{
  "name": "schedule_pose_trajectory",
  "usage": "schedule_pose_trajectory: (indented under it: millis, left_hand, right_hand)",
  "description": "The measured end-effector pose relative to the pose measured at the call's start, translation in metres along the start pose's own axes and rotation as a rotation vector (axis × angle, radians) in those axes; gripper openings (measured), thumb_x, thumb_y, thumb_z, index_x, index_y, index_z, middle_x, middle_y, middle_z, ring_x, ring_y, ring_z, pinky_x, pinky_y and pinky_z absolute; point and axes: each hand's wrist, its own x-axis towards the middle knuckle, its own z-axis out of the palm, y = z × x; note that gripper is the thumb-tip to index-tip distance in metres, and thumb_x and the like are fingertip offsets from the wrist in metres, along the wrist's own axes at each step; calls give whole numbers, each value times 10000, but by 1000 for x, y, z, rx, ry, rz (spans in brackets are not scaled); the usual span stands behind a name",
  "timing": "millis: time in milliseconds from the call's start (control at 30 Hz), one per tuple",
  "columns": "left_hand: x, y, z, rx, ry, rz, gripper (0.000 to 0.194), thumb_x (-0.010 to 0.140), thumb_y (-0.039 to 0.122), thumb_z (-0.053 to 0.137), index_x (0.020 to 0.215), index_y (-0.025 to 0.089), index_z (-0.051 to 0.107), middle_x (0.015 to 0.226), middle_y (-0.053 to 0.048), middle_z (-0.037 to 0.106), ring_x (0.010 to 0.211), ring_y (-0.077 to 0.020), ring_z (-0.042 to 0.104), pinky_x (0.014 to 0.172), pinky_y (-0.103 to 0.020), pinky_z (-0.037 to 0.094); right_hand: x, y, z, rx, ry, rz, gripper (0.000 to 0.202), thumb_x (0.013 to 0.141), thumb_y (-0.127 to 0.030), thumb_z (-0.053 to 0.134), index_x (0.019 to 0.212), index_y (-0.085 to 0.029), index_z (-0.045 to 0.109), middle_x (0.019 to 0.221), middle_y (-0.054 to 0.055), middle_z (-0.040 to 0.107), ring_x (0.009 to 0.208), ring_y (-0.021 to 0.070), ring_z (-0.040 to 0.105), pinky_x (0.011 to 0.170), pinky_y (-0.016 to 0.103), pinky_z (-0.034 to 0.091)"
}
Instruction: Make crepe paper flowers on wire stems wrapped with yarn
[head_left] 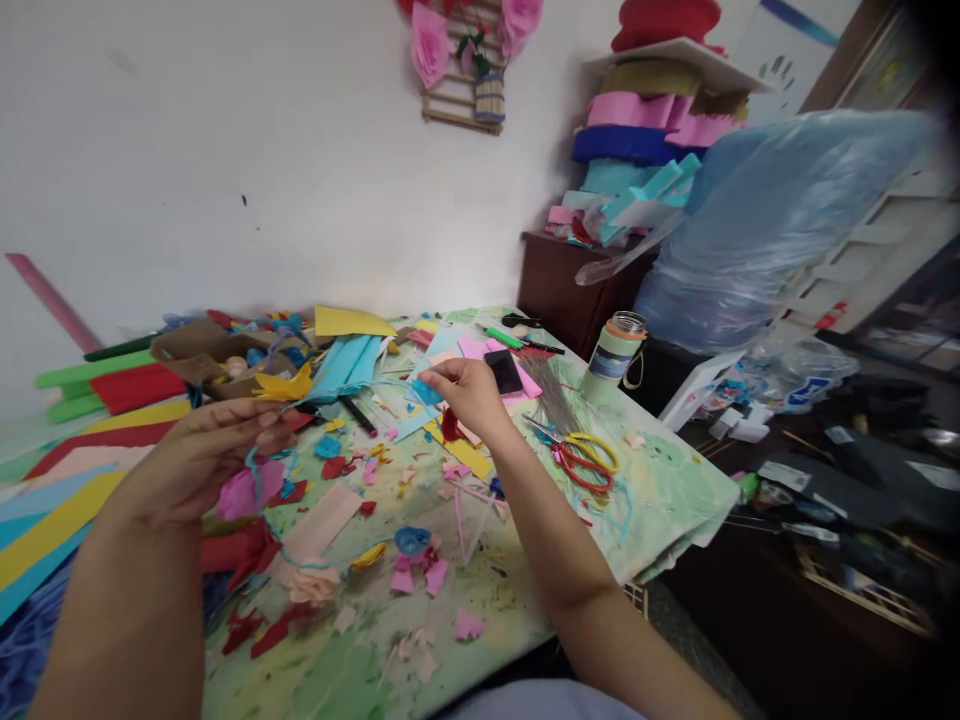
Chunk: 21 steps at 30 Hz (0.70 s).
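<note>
My left hand [217, 440] is closed around the base of a yellow paper flower [285, 384], at a light-blue yarn [360, 388]. The yarn stretches across to my right hand [469, 395], whose thumb and forefinger pinch it over the table. More of it hangs below my left hand, past a pink paper flower [251, 488], and curves to a peach paper flower [311, 582] and a blue paper flower [412, 542] on the table. Small paper scraps lie around them.
Scissors with red and yellow handles [589, 462], a phone [504, 372] and a bottle [616, 350] sit on the right of the table [667, 495]. Coloured paper sheets [60, 510] and a cardboard box [199, 350] are at left. A dark cabinet [559, 290] stands behind.
</note>
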Motion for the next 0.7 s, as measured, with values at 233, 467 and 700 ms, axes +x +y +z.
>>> schedule_pose_trajectory:
  millis: [233,467,700]
  left_hand:
    - [6,-3,4,-26,80,-26,175,488,192,797,647,181,727,518,-17,554,546,-127,505,536,-232,460]
    - [9,-7,3,-95,53,-5,264,482,233,847,693,138,720,487,3,518,489,-93,451,448,-191,372]
    - [9,-5,4,-83,58,12,264,497,236,833,704,115,722,492,-9,529,502,-103,472,460,-199,374]
  right_hand:
    - [-9,-13,-4,-15,-42,-114,351,873,-417,538,640,-161,595,538,-46,352,516,81,354,503,232,250]
    - [-11,-18,-4,18,-91,-127,387,896,-410,490,591,-172,479,556,-57,276,538,80,294,516,226,225]
    - [-10,-17,-4,-26,-185,-162,316,896,-371,466,669,-167,549,595,-42,392,568,93,357,552,222,273]
